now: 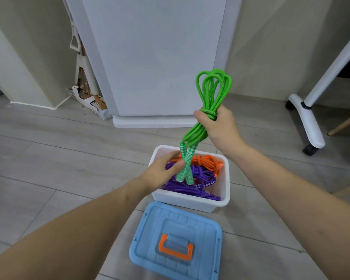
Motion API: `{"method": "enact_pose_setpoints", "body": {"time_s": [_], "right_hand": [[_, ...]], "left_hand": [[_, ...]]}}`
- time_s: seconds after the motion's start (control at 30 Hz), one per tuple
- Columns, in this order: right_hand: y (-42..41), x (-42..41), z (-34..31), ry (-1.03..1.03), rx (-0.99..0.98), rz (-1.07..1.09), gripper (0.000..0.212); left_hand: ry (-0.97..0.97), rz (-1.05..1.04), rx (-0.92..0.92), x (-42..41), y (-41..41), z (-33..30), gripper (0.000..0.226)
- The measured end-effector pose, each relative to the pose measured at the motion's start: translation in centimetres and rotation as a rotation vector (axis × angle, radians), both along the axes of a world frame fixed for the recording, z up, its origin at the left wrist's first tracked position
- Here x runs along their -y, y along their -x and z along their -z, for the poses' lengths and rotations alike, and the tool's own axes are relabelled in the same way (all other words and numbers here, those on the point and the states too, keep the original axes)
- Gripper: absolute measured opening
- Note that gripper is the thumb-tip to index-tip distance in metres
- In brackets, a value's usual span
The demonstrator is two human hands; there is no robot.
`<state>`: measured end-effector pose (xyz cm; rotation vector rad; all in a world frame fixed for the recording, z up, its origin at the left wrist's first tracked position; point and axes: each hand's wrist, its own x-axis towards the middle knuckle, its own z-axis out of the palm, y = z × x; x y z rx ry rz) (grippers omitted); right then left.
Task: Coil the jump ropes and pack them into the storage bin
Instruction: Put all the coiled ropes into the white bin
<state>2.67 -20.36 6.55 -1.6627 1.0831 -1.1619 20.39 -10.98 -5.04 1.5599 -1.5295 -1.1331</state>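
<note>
A coiled green jump rope (210, 91) is held up above the white storage bin (192, 203), with my right hand (218, 128) shut around the coil's middle. Its two green-and-white checkered handles (185, 166) hang down over the bin. My left hand (160, 174) touches those handles from the left, thumb and fingers against them. Inside the bin lie a coiled orange rope (206, 160) at the back and a purple rope (196, 182) in front.
The bin's blue lid (176, 243) with an orange handle lies on the grey plank floor just in front of the bin. A tall white appliance (156, 57) stands behind. A white wheeled frame leg (309, 122) and wooden legs are at the right.
</note>
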Motion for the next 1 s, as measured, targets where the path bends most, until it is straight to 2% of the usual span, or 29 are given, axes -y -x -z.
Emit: {"method": "enact_pose_setpoints", "body": {"time_s": [0.07,0.13,0.2,0.3,0.4,0.47,0.53,0.57,0.7,0.8,0.93,1.0], "right_hand": [[-0.5,-0.2,0.6,-0.104,0.124,-0.014,0.017],[-0.6,-0.4,1.7,-0.193,0.184,0.004,0.019],[-0.1,-0.7,3.0,-0.265,0.203,0.016,0.019],[1.5,-1.9,5.2,-0.46,0.257,-0.047,0.034],[3.5,-2.7,7.0,-0.568,0.271,-0.015,0.025],[4.7,-2.5,8.1,-0.591,0.297,0.089,0.029],[5.6,-2.2,8.7,-0.595,0.278,0.186,0.037],[5.8,-2.1,9.0,-0.571,0.246,0.197,0.035],[6.0,-2.0,9.5,-0.399,0.082,0.111,0.012],[6.4,-2.3,9.3,-0.38,-0.009,0.04,0.012],[7.1,-2.3,9.7,-0.45,-0.09,-0.038,0.009],[7.3,-2.4,10.1,-0.469,-0.085,-0.059,0.025]], "left_hand": [[0.005,-0.006,-0.01,0.0,0.6,-0.5,0.068],[0.018,-0.097,0.064,0.1,1.2,-0.6,0.051],[0.063,-0.158,0.232,0.4,1.1,-0.3,0.036],[0.007,-0.104,0.495,0.2,-0.5,0.7,0.047],[-0.003,-0.039,0.683,-0.1,-1.0,1.0,0.046],[0.015,0.012,0.784,0.1,-0.5,0.9,0.055],[0.005,0.01,0.81,0.4,0.0,0.8,0.064],[-0.015,0.011,0.796,0.4,0.2,0.9,0.066],[-0.146,0.063,0.71,0.1,-0.1,1.7,0.078],[-0.163,0.091,0.809,-0.4,-0.4,2.2,0.082],[-0.154,0.14,0.804,-0.9,-0.7,2.1,0.067],[-0.161,0.175,0.802,-0.8,-0.8,2.1,0.058]]}}
